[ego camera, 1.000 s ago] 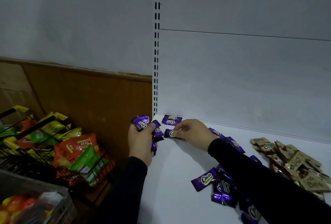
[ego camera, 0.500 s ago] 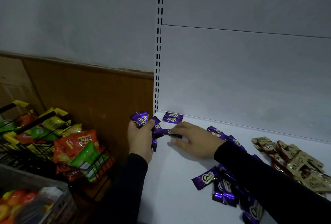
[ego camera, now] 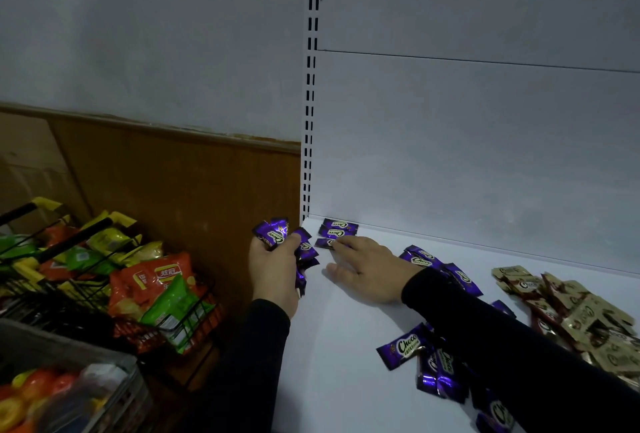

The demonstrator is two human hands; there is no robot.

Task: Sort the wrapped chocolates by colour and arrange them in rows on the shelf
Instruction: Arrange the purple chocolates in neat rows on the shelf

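- Since a second ago, I am seeing the right hand flatten out: it was pinching a purple chocolate near the shelf's back left corner, and now that chocolate is lying on the shelf as the third of a short column, just in front of the two purple chocolates already set against the back panel.
- The right hand is lying palm down with straight, spread fingers, its fingertips touching the near edge of that third chocolate.
- The left hand is gripping a bunch of purple chocolates at the shelf's left edge, fingers curled round them, wrappers fanning out above and to the right of the fist.
- I am watching more loose purple chocolates lying scattered under and beside the right forearm.
- A heap of gold-and-brown chocolates is sitting well apart on the right.
- To the left of the shelf, wire baskets of snack bags are standing.
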